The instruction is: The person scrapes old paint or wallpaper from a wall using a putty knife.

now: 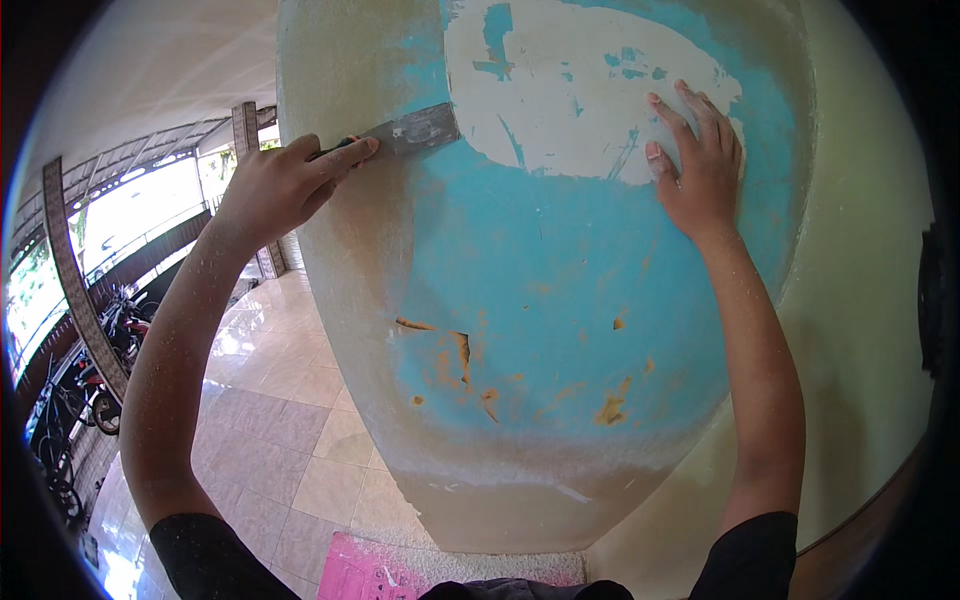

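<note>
My left hand (293,185) grips a wide flat metal scraper (415,130) at upper left, its blade edge at the left border of a white patch (545,110). The patch, with bits of blue showing through, covers the upper part of a turquoise surface (530,260) on a tan, curved-edged panel (510,500). My right hand (697,160) rests with fingers apart on the right side of the white patch, pale dust on its fingertips. Chipped orange-brown spots (462,355) mark the lower turquoise area.
A pale green wall (860,300) is at right. At left are a tiled floor (260,420), posts (85,290) and parked motorbikes and bicycles (75,410) by a railing. A pink mat (355,565) strewn with white flakes lies below the panel.
</note>
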The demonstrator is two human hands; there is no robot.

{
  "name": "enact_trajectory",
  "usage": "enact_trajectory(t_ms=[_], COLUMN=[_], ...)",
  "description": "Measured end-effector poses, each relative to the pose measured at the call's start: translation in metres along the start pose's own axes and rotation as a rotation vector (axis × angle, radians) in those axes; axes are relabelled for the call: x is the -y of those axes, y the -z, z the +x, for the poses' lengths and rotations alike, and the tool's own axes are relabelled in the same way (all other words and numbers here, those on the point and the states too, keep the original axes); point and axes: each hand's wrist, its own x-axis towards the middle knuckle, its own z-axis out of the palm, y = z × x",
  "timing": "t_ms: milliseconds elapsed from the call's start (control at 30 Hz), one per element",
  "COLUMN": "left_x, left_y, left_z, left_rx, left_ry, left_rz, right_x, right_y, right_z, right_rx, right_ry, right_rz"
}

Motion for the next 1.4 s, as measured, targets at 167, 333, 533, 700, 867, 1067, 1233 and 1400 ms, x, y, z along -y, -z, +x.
enact_trajectory(t_ms=[167,333,533,700,867,1067,1233,1400], left_x=[-0.013,-0.025,-0.046,-0.062,-0.064,-0.071,-0.083,-0.098], left_y=[0.002,0.004,0.002,0.008,0.007,0.006,0.012,0.012], left_z=[-0.005,-0.009,-0.016,-0.018,-0.020,-0.022,-0.023,-0.023], left_rx=[0.028,0.016,0.035,0.122,0.129,0.143,0.176,0.194], left_ry=[0.040,0.062,0.118,0.193,0.179,0.181,0.210,0.217], left_rz=[-0.006,-0.052,-0.012,-0.016,-0.022,-0.031,-0.021,-0.054], right_x=[-0.001,0.000,0.000,-0.001,0.001,0.001,0.002,0.001], right_y=[0.000,0.000,0.001,0.000,0.001,0.000,0.000,0.001], right_z=[-0.001,-0.001,-0.002,-0.003,-0.006,-0.010,-0.010,-0.012], right_rx=[0.002,-0.007,-0.004,-0.004,-0.003,0.002,0.008,0.015], right_ry=[0.002,0.003,0.001,0.003,0.003,0.005,0.003,-0.001], right_rz=[0.002,0.007,0.003,0.004,0.018,0.031,0.024,0.020])
